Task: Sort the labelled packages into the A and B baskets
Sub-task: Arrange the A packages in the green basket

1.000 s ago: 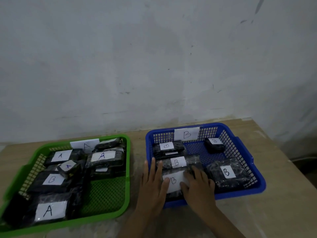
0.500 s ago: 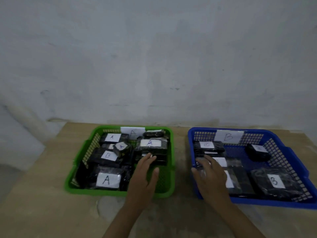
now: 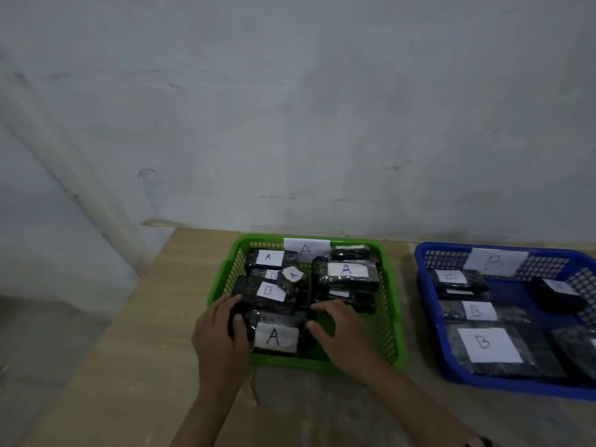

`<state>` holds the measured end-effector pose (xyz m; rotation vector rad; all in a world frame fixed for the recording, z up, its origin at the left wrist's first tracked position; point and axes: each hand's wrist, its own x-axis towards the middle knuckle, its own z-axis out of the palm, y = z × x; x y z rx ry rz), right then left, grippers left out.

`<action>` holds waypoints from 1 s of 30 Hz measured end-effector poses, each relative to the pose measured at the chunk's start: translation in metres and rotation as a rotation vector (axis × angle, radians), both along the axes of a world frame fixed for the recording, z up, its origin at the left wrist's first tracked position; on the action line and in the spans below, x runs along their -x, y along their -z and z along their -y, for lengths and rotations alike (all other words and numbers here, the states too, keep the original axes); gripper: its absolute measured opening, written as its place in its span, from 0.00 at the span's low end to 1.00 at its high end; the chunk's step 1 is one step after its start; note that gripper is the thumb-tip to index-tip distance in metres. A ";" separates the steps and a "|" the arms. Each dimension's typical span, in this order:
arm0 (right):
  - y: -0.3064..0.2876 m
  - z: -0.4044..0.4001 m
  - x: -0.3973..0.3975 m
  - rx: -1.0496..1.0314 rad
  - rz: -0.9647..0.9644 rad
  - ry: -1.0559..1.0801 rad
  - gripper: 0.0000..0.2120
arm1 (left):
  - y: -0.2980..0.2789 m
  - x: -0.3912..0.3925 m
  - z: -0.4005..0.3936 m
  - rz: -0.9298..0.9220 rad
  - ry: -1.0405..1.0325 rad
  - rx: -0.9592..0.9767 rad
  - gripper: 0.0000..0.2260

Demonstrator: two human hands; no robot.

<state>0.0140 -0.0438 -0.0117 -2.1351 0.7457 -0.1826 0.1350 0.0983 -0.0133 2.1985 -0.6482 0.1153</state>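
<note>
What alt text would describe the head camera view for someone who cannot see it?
Two hands, left hand and right hand, reach into a green basket marked A, around a black package labelled A; a package labelled B lies behind. A blue basket of B packages sits to the right.

Head view, down over green basket (image 3: 392, 304)
</note>
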 end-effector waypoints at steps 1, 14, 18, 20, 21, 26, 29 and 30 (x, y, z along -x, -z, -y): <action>0.003 -0.004 -0.006 -0.009 0.003 -0.001 0.15 | 0.000 -0.004 -0.005 -0.046 -0.012 0.016 0.17; 0.020 -0.048 -0.057 0.214 -0.064 -0.147 0.38 | 0.013 -0.039 -0.016 -0.233 0.152 -0.107 0.18; 0.021 -0.051 -0.072 0.290 -0.127 -0.077 0.24 | 0.012 -0.044 -0.015 -0.253 0.202 -0.117 0.21; 0.022 -0.045 -0.069 0.303 -0.132 0.030 0.23 | 0.013 -0.044 -0.012 -0.267 0.243 -0.140 0.21; 0.023 -0.042 -0.064 0.291 -0.147 0.068 0.24 | 0.014 -0.044 -0.011 -0.251 0.256 -0.150 0.20; 0.031 -0.030 -0.039 0.248 -0.260 0.077 0.28 | 0.021 -0.045 -0.006 -0.129 0.276 -0.239 0.15; 0.032 -0.028 -0.033 0.150 -0.173 0.070 0.20 | 0.022 -0.040 0.001 0.009 0.295 -0.275 0.10; 0.030 -0.027 -0.031 0.084 -0.131 0.078 0.17 | 0.024 -0.039 0.003 0.036 0.299 -0.273 0.10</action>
